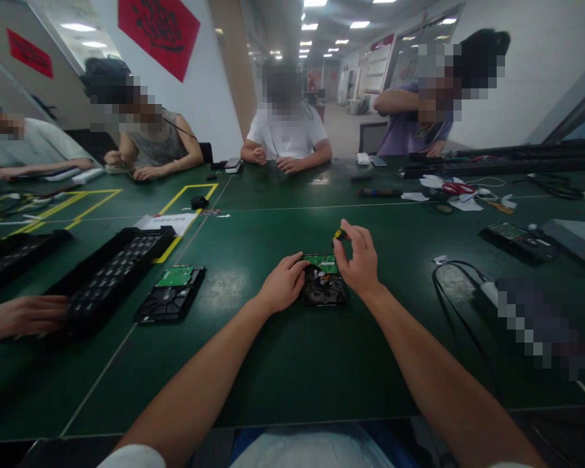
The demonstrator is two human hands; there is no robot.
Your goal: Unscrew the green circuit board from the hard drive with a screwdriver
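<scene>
hard drive (324, 294) lies between left hand (283, 284) and right hand (361, 260), long axis near to far; left, nearer, touches its left edge, grip unclear; right pinches a yellow-and-black piece (339, 234).

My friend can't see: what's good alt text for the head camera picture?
A person's left hand touches a hard drive with a green circuit board on a dark green table, while the right hand pinches a small yellow-and-black object. A second drive and a long black tray lie to the left; other people are across the table.
</scene>
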